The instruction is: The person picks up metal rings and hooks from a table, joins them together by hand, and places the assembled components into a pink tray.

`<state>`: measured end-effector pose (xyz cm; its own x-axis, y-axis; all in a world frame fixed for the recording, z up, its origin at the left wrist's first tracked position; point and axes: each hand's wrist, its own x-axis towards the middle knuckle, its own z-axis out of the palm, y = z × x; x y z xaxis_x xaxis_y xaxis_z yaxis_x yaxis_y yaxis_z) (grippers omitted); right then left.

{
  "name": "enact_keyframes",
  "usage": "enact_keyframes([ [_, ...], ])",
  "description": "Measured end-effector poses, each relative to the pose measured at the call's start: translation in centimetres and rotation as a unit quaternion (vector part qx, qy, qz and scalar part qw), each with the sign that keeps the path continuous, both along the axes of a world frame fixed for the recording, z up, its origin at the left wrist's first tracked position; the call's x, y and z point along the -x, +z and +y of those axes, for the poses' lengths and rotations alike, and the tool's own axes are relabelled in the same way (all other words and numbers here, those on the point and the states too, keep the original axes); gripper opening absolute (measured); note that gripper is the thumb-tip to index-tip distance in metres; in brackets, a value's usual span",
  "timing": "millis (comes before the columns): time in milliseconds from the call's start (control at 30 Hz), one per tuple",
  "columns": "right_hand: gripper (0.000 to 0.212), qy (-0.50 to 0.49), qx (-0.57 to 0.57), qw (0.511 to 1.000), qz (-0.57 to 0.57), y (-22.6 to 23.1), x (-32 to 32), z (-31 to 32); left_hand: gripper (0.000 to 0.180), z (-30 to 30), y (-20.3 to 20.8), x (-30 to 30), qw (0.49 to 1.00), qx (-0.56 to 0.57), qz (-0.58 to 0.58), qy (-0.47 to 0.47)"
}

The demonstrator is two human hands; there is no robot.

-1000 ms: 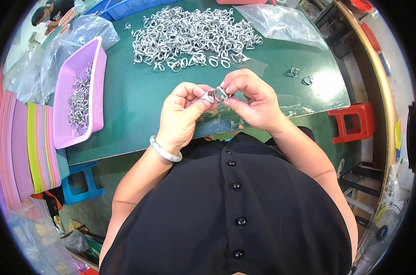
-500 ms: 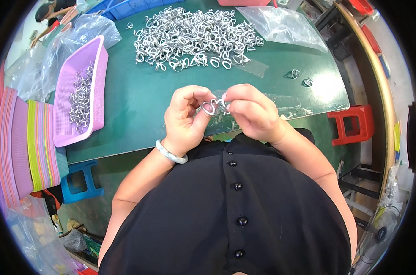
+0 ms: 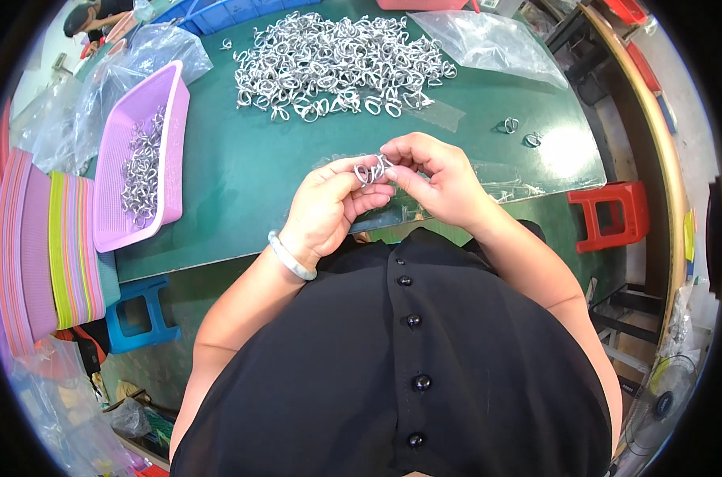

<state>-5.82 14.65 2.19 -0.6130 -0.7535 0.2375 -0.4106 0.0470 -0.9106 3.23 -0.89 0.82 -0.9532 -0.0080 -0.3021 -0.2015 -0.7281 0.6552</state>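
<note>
Pinched in my right hand (image 3: 444, 181) is the right end of the rings (image 3: 370, 171); my left hand (image 3: 321, 205) holds their left end at thumb and fingers. They lie between both hands, long axis running roughly left to right. Whether they interlock, I cannot tell. Beyond them sits the pile (image 3: 341, 63); the basket (image 3: 176, 119) stands leftward, nearer my left hand.

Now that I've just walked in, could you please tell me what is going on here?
A person in a black top holds small silvery rings between the left grip and right grip, over a green table. A large heap of silvery pieces lies beyond, and greyer pieces sit in a purple basket at the left.
</note>
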Motion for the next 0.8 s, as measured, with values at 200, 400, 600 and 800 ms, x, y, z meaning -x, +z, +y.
enact_keyframes([
  [200, 0.022, 0.007, -0.019, 0.998, -0.057, -0.4, 0.4, -0.1, 0.031, -0.4, -0.3, 0.2, 0.995, -0.093, -0.004, -0.031],
  [400, 0.025, 0.023, -0.046, 0.996, -0.067, 0.6, 0.5, 0.0, 0.044, -0.6, 0.0, 0.5, 0.983, -0.171, 0.001, -0.069],
  [600, 0.024, 0.018, -0.032, 0.996, -0.083, 1.2, 0.4, -0.2, 0.041, -1.3, -0.7, 0.2, 0.981, -0.184, -0.008, -0.053],
  [800, 0.020, -0.097, -0.098, 0.983, 0.124, -0.8, 3.6, -1.0, 0.024, -3.1, -1.9, -0.3, 0.986, -0.165, -0.005, 0.001],
])
